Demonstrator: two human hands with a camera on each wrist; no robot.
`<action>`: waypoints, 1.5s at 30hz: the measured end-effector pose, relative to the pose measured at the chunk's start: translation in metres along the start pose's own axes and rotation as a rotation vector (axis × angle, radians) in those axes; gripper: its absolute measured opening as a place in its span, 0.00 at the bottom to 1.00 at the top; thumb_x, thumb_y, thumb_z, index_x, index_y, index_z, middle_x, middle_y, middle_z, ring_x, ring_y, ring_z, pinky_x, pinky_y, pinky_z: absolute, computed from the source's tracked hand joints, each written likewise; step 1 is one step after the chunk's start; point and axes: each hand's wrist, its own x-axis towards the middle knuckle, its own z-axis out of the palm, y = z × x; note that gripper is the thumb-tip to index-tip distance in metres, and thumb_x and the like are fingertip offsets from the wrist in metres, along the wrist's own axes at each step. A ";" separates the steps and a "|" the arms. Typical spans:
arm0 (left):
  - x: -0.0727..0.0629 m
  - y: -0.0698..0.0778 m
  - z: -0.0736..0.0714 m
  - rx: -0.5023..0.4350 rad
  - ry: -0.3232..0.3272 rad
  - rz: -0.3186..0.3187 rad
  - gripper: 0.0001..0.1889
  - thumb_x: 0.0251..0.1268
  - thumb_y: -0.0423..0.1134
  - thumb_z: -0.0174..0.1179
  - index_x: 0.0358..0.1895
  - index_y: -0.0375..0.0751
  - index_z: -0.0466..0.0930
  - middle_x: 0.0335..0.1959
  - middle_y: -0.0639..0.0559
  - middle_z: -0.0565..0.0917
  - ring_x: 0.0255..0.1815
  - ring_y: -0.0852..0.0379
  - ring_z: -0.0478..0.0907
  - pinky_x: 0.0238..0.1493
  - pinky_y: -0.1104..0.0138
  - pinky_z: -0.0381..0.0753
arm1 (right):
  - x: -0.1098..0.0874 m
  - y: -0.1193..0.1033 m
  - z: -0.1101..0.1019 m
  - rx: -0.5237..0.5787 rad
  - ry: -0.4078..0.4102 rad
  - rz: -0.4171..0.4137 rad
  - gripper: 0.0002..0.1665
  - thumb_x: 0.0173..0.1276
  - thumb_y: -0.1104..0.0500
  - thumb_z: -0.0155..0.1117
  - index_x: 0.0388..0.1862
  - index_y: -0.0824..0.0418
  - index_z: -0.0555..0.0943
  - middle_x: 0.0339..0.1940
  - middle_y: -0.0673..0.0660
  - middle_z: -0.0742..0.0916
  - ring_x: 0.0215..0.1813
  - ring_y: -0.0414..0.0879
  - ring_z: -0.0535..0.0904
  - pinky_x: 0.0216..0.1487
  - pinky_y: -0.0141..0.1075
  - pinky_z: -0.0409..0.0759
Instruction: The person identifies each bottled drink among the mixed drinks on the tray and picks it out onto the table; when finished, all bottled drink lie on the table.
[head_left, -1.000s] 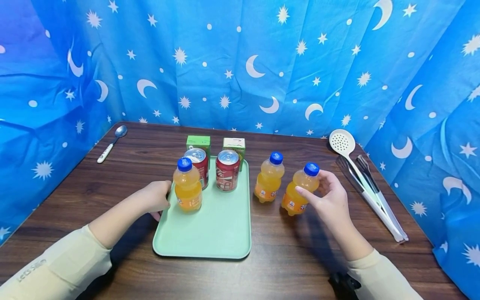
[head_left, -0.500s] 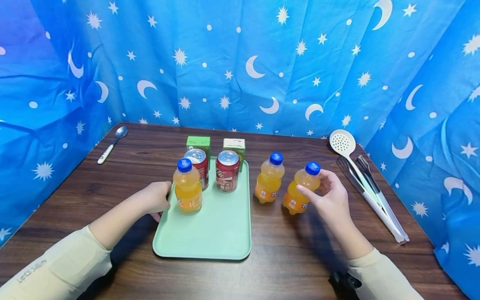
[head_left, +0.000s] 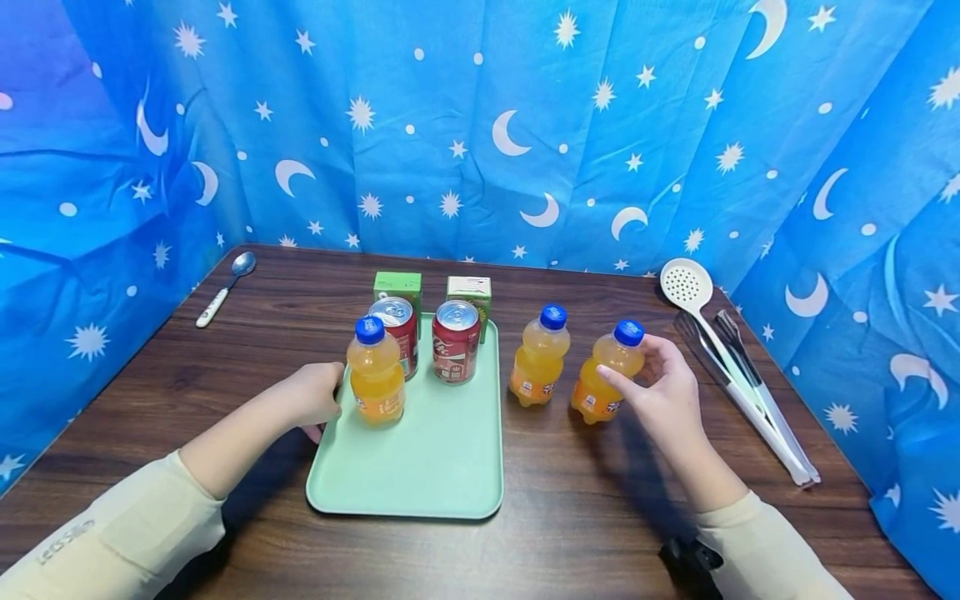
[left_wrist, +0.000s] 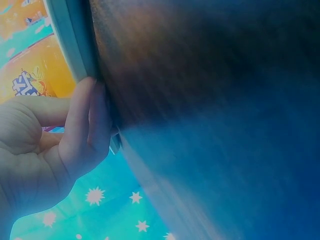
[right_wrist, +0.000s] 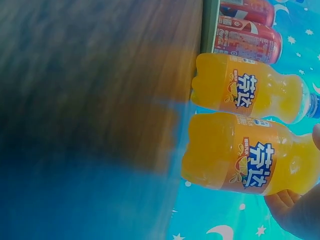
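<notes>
Our left hand (head_left: 315, 397) pinches the left rim of the tray (head_left: 420, 479); right of the tray, our right hand (head_left: 666, 396) has a blue-capped orange bottle (head_left: 602, 385) in its grip. A second bottle (head_left: 538, 365) stands just beside the tray's right edge.

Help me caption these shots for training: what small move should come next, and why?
Probably the right hand should move its orange bottle left toward the tray, passing in front of the middle bottle. The tray has bare space in front and already holds a matching bottle, while the left hand grips its edge.
</notes>
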 end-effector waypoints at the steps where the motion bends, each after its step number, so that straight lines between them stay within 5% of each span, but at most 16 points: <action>1: 0.000 0.000 0.000 0.000 0.000 0.000 0.11 0.57 0.21 0.55 0.43 0.31 0.69 0.29 0.42 0.75 0.21 0.53 0.78 0.17 0.64 0.83 | 0.000 0.000 0.000 -0.002 -0.002 0.000 0.33 0.54 0.58 0.73 0.56 0.64 0.70 0.52 0.54 0.79 0.54 0.43 0.75 0.53 0.27 0.76; 18: 0.000 0.001 0.000 -0.002 -0.001 -0.001 0.12 0.56 0.21 0.55 0.44 0.31 0.69 0.30 0.41 0.75 0.21 0.53 0.78 0.18 0.64 0.83 | 0.002 0.000 -0.001 -0.018 -0.043 0.043 0.35 0.56 0.52 0.71 0.57 0.65 0.68 0.53 0.56 0.79 0.57 0.48 0.74 0.59 0.48 0.74; 45: -0.001 0.000 -0.001 -0.007 -0.005 0.013 0.12 0.56 0.21 0.55 0.44 0.31 0.70 0.30 0.42 0.75 0.20 0.52 0.79 0.17 0.64 0.83 | 0.010 0.004 0.001 -0.027 -0.054 0.067 0.34 0.57 0.52 0.71 0.56 0.66 0.68 0.52 0.58 0.79 0.55 0.48 0.74 0.58 0.46 0.75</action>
